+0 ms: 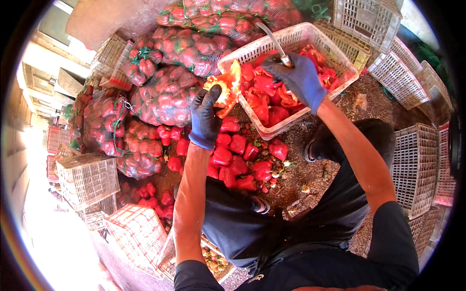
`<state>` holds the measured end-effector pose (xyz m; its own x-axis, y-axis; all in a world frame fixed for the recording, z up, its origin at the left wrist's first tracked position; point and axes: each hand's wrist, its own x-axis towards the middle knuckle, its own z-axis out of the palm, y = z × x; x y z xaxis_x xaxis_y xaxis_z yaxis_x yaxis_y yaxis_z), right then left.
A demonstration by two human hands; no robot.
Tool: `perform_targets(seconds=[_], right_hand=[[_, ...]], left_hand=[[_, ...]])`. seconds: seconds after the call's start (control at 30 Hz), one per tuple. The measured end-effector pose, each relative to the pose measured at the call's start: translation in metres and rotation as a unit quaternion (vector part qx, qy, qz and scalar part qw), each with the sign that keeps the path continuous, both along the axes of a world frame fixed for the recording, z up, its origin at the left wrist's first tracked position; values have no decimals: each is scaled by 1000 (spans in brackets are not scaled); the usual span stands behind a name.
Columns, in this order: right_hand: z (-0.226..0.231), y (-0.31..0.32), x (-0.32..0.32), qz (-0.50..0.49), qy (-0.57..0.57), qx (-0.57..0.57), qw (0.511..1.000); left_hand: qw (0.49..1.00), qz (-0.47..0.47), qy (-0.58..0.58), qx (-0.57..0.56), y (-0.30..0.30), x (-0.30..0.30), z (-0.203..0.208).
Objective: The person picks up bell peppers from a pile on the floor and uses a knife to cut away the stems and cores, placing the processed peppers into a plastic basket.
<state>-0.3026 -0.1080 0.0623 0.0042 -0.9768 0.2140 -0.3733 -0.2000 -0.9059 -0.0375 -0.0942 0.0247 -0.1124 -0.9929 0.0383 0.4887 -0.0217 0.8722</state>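
My left hand (205, 116), in a dark blue glove, is closed round a cut-open red bell pepper (232, 83). Its pale, seedy inside shows beside my thumb, at the left edge of a white plastic crate (343, 47). Over the crate, my gloved right hand (300, 77) grips a curved metal tool (268, 33), perhaps a hooked knife; its bent metal part points up and left, and its grip is mostly hidden in my fingers. Cut red pepper pieces (266, 85) fill much of the crate below. Whole red peppers (237, 165) lie on the ground beneath my left wrist.
Mesh sacks of red peppers (167, 94) are piled at the far left. Stacked plastic crates stand at left (88, 180) and right (413, 169). A container of pepper scraps (216, 262) sits by my left leg. Scraps litter the ground between my feet.
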Motion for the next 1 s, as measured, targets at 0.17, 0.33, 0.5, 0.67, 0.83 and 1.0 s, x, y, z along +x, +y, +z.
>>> perform_targets(seconds=[0.17,0.33,0.5,0.67,0.83,1.0], right_hand=[[8,26,39,140,-178,137,964],[-9,18,28,87,-224,171,956],[-14,21,38,93,-160,108,977],[-17,18,43,-2,17,-85,996],[-19,4,34,-30,151,-186,970],[-15,4,8,-73,198,-245,946]], left_hand=[[998,-24,-22,-53,12,-24,6],[998,-42,-17,-44,14,-38,3],[957,8,-282,-63,27,-41,3],[944,42,-267,-188,22,-48,-7],[944,33,-302,-127,7,-52,-6],[692,117,-677,-222,-10,-9,-15]])
